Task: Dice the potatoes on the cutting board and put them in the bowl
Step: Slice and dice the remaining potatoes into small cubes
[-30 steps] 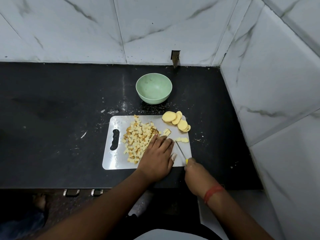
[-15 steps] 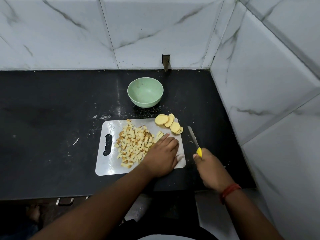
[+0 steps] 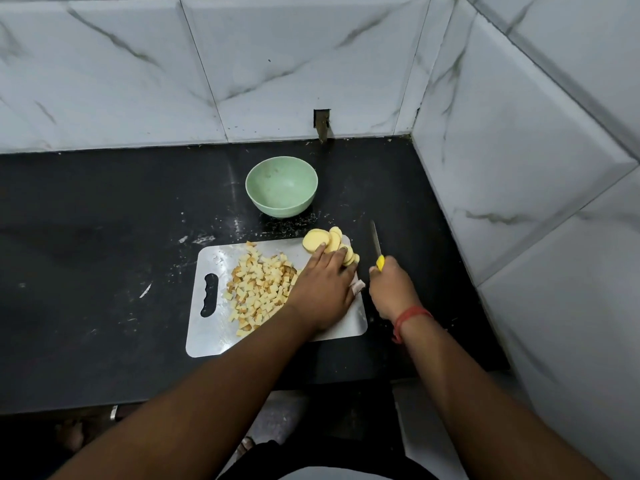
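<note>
One bowl (image 3: 281, 187), one knife (image 3: 376, 248) gripped right; left fingers (image 3: 334, 255) flat on slices (image 3: 330, 242).

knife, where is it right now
In the head view the knife is in the right hand, blade pointing away, just right of the cutting board and the potato slices.

A home kitchen corner. White marble-look wall tiles (image 3: 284, 64) fill the upper frame above a black stone surface (image 3: 86, 209). A cutting board (image 3: 207, 341) with diced potato (image 3: 259, 289) sits mid-frame.
</note>
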Demonstrator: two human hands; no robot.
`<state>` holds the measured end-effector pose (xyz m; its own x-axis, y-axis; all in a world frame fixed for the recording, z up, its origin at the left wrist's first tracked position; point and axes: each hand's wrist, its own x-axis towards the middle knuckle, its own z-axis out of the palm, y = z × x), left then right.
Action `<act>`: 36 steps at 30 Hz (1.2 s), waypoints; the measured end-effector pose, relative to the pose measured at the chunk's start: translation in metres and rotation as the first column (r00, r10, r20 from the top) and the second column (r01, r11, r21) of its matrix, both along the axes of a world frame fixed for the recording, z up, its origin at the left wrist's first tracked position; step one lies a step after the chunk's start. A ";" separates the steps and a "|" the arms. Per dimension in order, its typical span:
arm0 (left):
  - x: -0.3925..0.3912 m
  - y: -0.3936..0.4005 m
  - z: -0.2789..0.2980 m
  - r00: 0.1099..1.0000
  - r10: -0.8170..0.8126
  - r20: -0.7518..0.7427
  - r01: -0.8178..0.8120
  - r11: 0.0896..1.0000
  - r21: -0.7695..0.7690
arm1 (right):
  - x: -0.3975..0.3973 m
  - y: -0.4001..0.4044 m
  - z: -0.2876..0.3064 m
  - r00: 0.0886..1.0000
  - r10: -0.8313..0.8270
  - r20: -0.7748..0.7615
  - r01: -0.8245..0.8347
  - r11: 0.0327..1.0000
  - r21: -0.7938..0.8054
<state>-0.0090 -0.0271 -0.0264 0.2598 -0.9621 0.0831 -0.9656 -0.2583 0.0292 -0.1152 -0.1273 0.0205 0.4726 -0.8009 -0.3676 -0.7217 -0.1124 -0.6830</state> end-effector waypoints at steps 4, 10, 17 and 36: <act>-0.002 0.007 0.001 0.985 0.041 -0.165 -0.055 0.995 -0.079 | 0.021 -0.005 -0.003 0.998 -0.043 0.045 0.044 0.999 -0.027; -0.004 0.016 0.007 0.884 0.139 -0.447 -0.222 0.965 -0.137 | 0.027 0.003 -0.010 0.995 -0.033 0.094 0.038 0.998 -0.051; -0.008 0.020 0.005 0.743 0.201 -0.638 -0.390 0.905 -0.169 | 0.037 0.017 -0.014 0.990 0.095 0.107 -0.089 0.995 -0.052; -0.010 0.019 0.024 0.600 0.287 -0.747 -0.602 0.777 -0.185 | 0.041 0.021 -0.019 0.991 0.090 0.096 -0.075 0.987 -0.145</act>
<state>-0.0191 -0.0083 -0.0027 0.7788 -0.6262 0.0370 -0.4081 -0.4609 0.7881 -0.0739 -0.1060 0.0012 0.5683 -0.7980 -0.2004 -0.6337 -0.2691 -0.7252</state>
